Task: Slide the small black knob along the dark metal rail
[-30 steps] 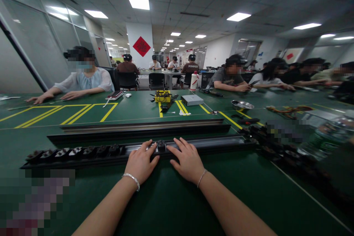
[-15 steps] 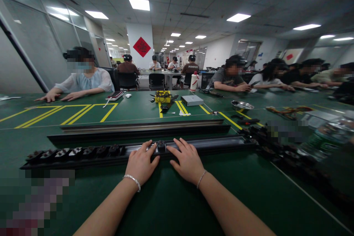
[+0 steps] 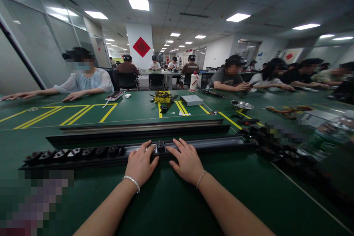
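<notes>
A long black rail (image 3: pixel 218 145) lies across the green table. Several black socket-like modules (image 3: pixel 87 152) sit side by side in its left part. One separate black module (image 3: pixel 160 146) stands in the rail between my hands. My left hand (image 3: pixel 141 162) rests on the rail just left of that module, fingers spread. On its other side is my right hand (image 3: pixel 186 159), also spread, with its index fingertip close to the module. Whether the fingertips touch the module is hard to tell. Neither hand grips anything.
Behind the rail lie further long black strips (image 3: pixel 143 129). More black modules (image 3: pixel 290 155) and a plastic bottle (image 3: pixel 326 138) are at the right. Farther back stand a grey box (image 3: pixel 191 100), a yellow item with cables (image 3: pixel 162 96) and a metal bowl (image 3: pixel 242 105). People sit around the table.
My hands and the separate module look almost unmoved. The rail's left end appears slightly farther left. Across the table at the left, a person's arm has stretched out to the left.
</notes>
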A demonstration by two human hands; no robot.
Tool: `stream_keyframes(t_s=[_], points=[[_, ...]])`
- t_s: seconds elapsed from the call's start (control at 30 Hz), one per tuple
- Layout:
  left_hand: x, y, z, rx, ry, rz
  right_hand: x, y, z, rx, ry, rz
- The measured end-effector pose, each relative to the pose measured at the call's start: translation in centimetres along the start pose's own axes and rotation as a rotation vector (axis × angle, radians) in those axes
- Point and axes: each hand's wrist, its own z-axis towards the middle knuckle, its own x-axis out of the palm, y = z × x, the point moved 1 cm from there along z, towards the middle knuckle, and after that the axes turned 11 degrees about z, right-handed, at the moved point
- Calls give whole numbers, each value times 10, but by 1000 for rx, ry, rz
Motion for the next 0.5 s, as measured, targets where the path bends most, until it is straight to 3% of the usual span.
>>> stream_keyframes(t_s=[0.5], points=[[1, 1, 1, 4, 1, 5, 0, -1, 0, -1, -5, -2]])
